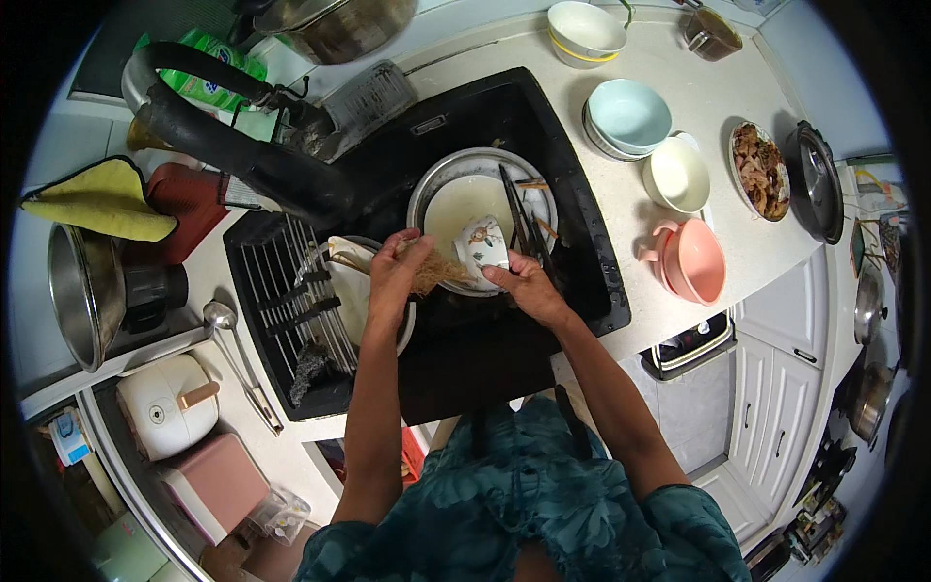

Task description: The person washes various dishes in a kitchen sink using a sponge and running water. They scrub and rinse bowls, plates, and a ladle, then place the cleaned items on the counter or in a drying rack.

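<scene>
My left hand (398, 273) grips a tan fibrous scrubber (436, 272), whose loose end reaches the side of a small white bowl. That bowl (483, 244), tilted and patterned with flowers, is held at its lower edge by my right hand (529, 285). Both are over a round metal basin (445, 169) of cloudy water in the black sink (502, 356). Dark chopsticks (518, 211) and some lighter sticks lean in the basin. Left of it, partly under my left hand, another vessel (353, 291) holds pale dishes.
A black faucet (240, 156) arches over the sink's left part, above a metal drying rack (294, 280). Along the right counter stand light-blue bowls (630, 116), a cream bowl (678, 176), pink cups (696, 262) and a plate of meat (759, 171). Long-handled ladles (236, 349) lie on the left counter.
</scene>
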`<act>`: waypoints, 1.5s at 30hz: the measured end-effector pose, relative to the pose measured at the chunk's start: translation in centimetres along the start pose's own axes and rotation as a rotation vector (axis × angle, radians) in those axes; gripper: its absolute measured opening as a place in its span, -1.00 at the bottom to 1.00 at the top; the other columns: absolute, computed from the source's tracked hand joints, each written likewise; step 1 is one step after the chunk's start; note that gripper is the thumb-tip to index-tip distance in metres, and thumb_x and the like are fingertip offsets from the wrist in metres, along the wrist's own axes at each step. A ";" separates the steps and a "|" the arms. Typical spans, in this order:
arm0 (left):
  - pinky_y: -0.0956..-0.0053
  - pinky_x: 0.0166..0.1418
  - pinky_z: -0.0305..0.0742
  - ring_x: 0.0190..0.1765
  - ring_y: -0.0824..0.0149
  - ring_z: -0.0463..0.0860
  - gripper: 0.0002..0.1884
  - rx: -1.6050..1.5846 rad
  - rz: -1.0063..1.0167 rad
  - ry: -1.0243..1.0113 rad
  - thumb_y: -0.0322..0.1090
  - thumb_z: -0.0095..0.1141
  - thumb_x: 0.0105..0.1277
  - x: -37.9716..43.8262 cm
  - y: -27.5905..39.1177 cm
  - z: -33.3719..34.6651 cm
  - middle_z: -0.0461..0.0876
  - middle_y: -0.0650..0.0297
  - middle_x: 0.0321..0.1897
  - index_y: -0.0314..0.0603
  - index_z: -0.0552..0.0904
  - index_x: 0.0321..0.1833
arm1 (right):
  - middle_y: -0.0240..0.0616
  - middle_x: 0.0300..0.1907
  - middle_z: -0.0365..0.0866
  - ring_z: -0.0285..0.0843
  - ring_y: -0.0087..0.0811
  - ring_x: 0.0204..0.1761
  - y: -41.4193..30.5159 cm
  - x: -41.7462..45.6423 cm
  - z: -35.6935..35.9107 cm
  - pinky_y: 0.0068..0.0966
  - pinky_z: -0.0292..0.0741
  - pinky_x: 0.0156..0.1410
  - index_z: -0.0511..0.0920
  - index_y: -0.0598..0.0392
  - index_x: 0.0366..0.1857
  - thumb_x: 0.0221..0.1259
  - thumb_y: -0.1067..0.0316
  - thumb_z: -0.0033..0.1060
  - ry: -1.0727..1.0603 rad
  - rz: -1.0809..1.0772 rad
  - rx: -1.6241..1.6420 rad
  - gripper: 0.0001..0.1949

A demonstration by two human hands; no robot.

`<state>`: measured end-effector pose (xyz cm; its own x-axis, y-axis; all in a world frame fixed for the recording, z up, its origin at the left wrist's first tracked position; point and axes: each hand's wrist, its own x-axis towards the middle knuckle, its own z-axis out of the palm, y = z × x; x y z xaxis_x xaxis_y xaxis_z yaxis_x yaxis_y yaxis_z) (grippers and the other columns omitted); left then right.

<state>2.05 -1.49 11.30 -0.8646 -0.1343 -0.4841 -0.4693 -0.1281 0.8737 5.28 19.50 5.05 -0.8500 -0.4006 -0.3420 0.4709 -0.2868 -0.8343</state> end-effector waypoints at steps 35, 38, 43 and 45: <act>0.21 0.52 0.15 0.50 -0.06 0.22 -0.52 0.639 0.716 0.264 -0.22 0.16 0.39 -5.6 -4.2 10.7 0.28 -0.13 0.44 -0.30 0.51 0.31 | -0.29 0.05 0.63 0.60 -0.45 0.07 1.1 -0.6 0.8 -0.47 0.55 0.22 0.49 0.11 0.13 0.45 0.25 0.09 0.227 -0.004 1.062 -0.71; 0.30 0.43 0.29 0.41 0.06 0.38 -0.56 0.873 0.968 0.238 -0.21 0.16 0.42 -4.3 -3.2 9.8 0.43 -0.04 0.35 -0.35 0.55 0.25 | -0.29 0.05 0.63 0.60 -0.46 0.07 -0.8 -1.4 1.1 -0.49 0.56 0.20 0.49 0.10 0.14 0.49 0.20 0.02 0.197 -0.050 1.015 -0.70; 0.59 0.07 0.49 -0.05 0.49 0.60 -0.63 -0.172 0.391 0.045 -0.23 0.05 0.51 1.0 -2.9 6.7 0.69 0.23 -0.04 -0.41 0.59 0.17 | -0.31 0.17 0.59 0.55 -0.39 0.20 -3.6 -3.0 -0.2 -0.35 0.45 0.35 0.46 0.08 0.22 0.46 0.22 0.05 0.193 -0.043 0.958 -0.65; 0.60 0.02 0.51 -0.14 0.51 0.61 -0.66 -0.128 0.218 0.009 -0.24 0.06 0.50 1.5 -2.3 5.4 0.70 0.27 -0.15 -0.43 0.63 0.10 | -0.34 0.21 0.57 0.53 -0.40 0.22 -3.4 -3.3 -1.1 -0.36 0.43 0.39 0.44 0.06 0.25 0.46 0.21 0.06 0.113 -0.073 0.928 -0.63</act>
<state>0.82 3.94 8.83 -0.9410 -0.1811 -0.2859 -0.2450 -0.2183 0.9446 6.24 22.72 8.58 -0.8798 -0.2815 -0.3829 0.3741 -0.9071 -0.1928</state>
